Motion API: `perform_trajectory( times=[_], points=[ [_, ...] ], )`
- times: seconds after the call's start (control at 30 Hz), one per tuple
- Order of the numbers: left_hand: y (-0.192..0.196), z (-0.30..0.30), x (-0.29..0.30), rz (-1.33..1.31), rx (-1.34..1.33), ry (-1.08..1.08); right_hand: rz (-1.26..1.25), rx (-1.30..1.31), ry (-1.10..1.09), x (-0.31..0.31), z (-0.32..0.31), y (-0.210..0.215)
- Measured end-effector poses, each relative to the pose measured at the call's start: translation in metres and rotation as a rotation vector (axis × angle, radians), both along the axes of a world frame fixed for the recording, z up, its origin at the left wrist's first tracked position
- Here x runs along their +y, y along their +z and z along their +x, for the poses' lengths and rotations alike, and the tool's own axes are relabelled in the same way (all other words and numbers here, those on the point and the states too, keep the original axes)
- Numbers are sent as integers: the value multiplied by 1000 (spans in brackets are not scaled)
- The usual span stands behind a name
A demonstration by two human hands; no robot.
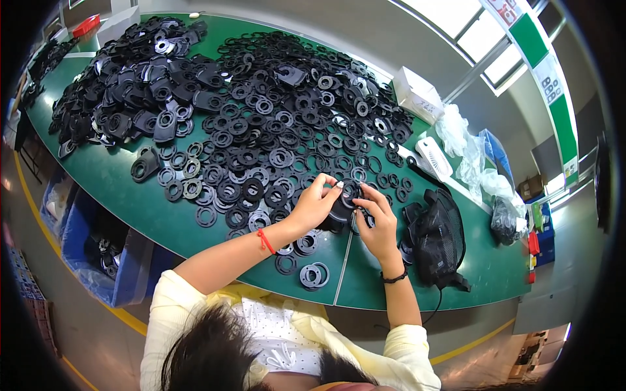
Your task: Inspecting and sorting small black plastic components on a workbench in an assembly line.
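Both my hands are closed around a black plastic part with a round opening (339, 214), held just over the green table (208, 242). My left hand (316, 205) pinches its left edge between thumb and fingers. My right hand (377, 215) grips the right side, its fingertips by the ring at the opening. My fingers hide part of the piece. Loose black rings (253, 189) lie in a spread just beyond and left of my hands. A few rings (314, 276) sit on the table nearer to me.
Black housings with round holes (137, 98) are heaped at the far left. A black mesh bag (440, 234) lies to the right, near a white fan-like device (433, 158), a white box (417, 94) and clear plastic bags (466, 150). Blue bins (124, 260) stand below the table's left edge.
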State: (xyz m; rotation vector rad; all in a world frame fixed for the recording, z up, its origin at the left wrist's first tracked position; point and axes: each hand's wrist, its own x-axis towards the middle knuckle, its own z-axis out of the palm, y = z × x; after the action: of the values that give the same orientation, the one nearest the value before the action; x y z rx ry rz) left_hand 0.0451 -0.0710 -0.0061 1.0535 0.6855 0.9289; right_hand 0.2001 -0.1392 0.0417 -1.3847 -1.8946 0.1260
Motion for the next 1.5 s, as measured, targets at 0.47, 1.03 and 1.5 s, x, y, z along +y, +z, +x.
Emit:
perform_trajectory(
  times=[0.47, 1.03, 1.5],
  points=[
    [-21, 8, 5, 169, 7, 97, -28, 121, -25, -3, -3, 3],
    [19, -7, -13, 611, 314, 27, -99, 302, -120, -5, -4, -4],
    [13, -2, -8, 412, 27, 7, -469, 826, -140, -7, 3, 3]
  ],
)
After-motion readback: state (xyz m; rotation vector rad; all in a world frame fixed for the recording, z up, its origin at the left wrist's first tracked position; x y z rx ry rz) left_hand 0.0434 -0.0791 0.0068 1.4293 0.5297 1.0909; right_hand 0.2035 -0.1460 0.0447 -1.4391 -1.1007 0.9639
